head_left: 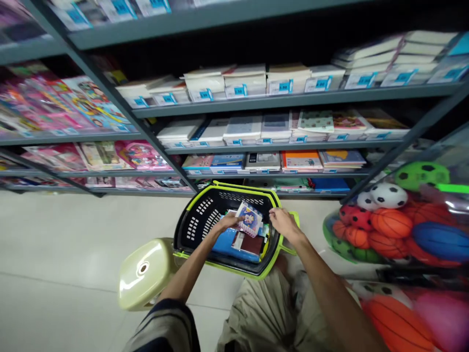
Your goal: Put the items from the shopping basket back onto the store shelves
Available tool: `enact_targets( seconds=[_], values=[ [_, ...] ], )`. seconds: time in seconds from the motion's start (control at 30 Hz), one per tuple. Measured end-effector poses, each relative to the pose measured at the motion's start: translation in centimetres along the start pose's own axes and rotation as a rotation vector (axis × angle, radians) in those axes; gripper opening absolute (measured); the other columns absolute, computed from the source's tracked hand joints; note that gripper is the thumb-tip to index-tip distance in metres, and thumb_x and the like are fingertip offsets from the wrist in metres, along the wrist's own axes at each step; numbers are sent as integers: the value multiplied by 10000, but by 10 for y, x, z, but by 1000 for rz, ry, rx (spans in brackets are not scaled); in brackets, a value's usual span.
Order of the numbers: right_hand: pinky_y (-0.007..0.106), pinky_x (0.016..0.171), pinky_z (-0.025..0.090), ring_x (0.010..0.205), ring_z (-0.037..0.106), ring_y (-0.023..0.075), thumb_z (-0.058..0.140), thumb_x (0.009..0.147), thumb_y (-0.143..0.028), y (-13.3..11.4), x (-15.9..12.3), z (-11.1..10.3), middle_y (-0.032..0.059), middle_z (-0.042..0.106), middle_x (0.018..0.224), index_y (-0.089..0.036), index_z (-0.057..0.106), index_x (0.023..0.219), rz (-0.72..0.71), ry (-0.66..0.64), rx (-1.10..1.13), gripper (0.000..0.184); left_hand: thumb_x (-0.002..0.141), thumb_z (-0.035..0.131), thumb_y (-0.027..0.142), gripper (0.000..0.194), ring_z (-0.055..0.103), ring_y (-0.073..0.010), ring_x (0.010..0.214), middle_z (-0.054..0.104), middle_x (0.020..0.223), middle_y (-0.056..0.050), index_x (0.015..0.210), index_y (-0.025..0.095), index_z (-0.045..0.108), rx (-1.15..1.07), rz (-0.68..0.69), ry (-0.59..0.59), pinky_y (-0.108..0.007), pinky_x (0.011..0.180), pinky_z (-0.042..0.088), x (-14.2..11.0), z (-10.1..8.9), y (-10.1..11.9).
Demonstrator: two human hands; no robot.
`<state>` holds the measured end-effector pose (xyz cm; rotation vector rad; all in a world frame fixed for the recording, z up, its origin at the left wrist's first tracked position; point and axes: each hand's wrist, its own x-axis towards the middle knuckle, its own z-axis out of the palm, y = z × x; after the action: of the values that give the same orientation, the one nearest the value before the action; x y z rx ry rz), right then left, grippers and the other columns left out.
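My left hand (230,221) is closed on a small spiral notebook (250,215) with a purple-blue cartoon cover, thumb on top. Beneath it, the black shopping basket (200,215) with lime-green edging holds a blue flat item (224,243), a dark maroon item (252,242) and other pieces partly covered. My right hand (282,222) is just right of the notebook, at the basket's right side. Its fingers are curled together in a pinch; whatever lies between them, if anything, is too small to make out.
A pale green plastic stool (141,274) stands left of the basket. Ahead are shelves (256,100) of notebooks with blue price tags, and pink toy packs (146,156) further left. Clear bins of balls (392,222) crowd the right side.
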<state>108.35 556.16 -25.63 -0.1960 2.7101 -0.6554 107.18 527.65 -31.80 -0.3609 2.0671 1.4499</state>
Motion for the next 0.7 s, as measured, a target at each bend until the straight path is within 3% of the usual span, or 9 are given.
enact_targets(
  seconds=[0.07, 0.13, 0.27, 0.4, 0.5, 0.57, 0.63, 0.7],
  values=[
    [351, 1145, 454, 1424, 614, 296, 347, 1163, -285, -5, 10, 0, 192, 661, 1531, -135, 617, 1534, 60, 112, -13, 483, 857, 864, 651, 617, 759, -203, 784, 830, 947, -132, 1073, 80, 772, -179, 53, 7, -353, 806, 670, -28, -35, 9],
    [406, 1191, 424, 1443, 591, 345, 428, 1141, -285, -12, 19, 7, 265, 638, 1525, -46, 555, 1573, 97, 151, -22, 509, 832, 878, 662, 670, 792, -242, 937, 842, 1122, -169, 1163, 89, 774, -318, 122, 43, -375, 923, 676, -58, -62, 19],
    [404, 1175, 440, 1345, 676, 356, 652, 1049, -325, -27, 35, 26, 259, 725, 1397, -49, 666, 1462, 30, 110, 10, 497, 871, 891, 562, 594, 787, -265, 1087, 815, 1291, -193, 1214, 90, 783, -523, 239, 163, -361, 984, 672, -103, -85, 41],
    [336, 957, 538, 1070, 792, 286, 622, 1065, -378, -31, 54, 31, 131, 844, 1054, -168, 762, 1354, -68, 62, 129, 384, 916, 891, 440, 501, 792, -265, 1102, 808, 1331, -200, 1241, 72, 793, -766, 295, 256, -353, 970, 685, -118, -84, 65],
    [322, 892, 546, 932, 803, 266, 603, 1069, -400, -33, 74, 26, 75, 825, 861, -226, 830, 1090, -152, 41, 230, 286, 929, 881, 447, 510, 801, -256, 1096, 818, 1313, -189, 1264, 73, 792, -811, 334, 309, -349, 992, 679, -111, -76, 83],
    [337, 897, 559, 948, 806, 282, 517, 1108, -491, -35, 91, 19, 98, 824, 886, -223, 820, 992, -177, 55, 295, 420, 920, 887, 455, 508, 804, -267, 1122, 823, 1306, -179, 1261, 90, 796, -821, 353, 338, -366, 1023, 668, -100, -67, 96],
    [352, 895, 586, 944, 809, 281, 317, 1154, -595, -38, 107, 7, 118, 832, 977, -211, 805, 1087, -195, 68, 472, 625, 923, 881, 463, 501, 796, -287, 1176, 823, 1312, -176, 1267, 109, 798, -834, 357, 335, -402, 1085, 640, -82, -56, 110],
    [381, 922, 607, 905, 808, 274, 177, 1149, -679, -42, 120, -8, 128, 832, 1065, -189, 772, 1235, -249, 44, 809, 776, 935, 863, 476, 494, 781, -300, 1226, 816, 1334, -172, 1279, 127, 797, -854, 352, 325, -430, 1144, 600, -60, -43, 122]
  ],
)
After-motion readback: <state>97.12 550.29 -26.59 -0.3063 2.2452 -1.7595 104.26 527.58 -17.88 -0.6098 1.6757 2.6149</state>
